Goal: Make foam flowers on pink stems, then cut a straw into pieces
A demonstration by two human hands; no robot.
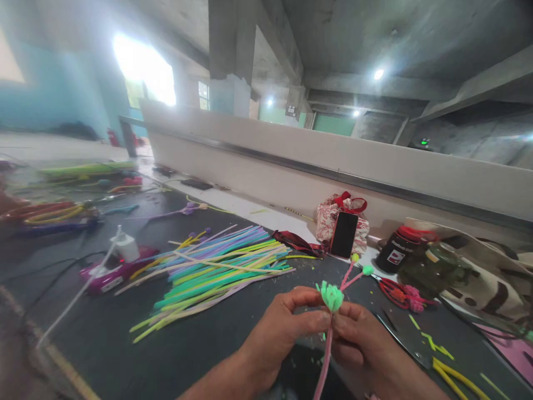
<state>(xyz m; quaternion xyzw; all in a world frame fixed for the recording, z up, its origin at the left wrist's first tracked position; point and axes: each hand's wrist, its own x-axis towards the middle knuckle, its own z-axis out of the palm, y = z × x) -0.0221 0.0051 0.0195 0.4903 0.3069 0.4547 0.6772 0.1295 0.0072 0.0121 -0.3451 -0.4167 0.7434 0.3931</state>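
Observation:
Between my two hands is a pipe cleaner flower with a looped mint-green head [332, 297] and a fuzzy pink stem [323, 366] running down toward me. My left hand [287, 322] pinches it just under the head from the left, thumb and forefinger closed. From the other side, my right hand [360, 336] grips the stem top with its fingers curled; part of the stem is hidden there. Two thin pink stalks, one tipped with a yellow bud [355, 258] and one with a green bud [367, 270], stick out behind the flower head.
A heap of coloured pipe cleaners [225, 278] lies left of my hands. On the right are red-handled scissors [393, 293], yellow-handled scissors [452, 375] and green scraps [435, 343]. Behind stand a phone [343, 235], a patterned bag [327, 219] and a dark jar [395, 251]. A magenta power strip [100, 278] sits left.

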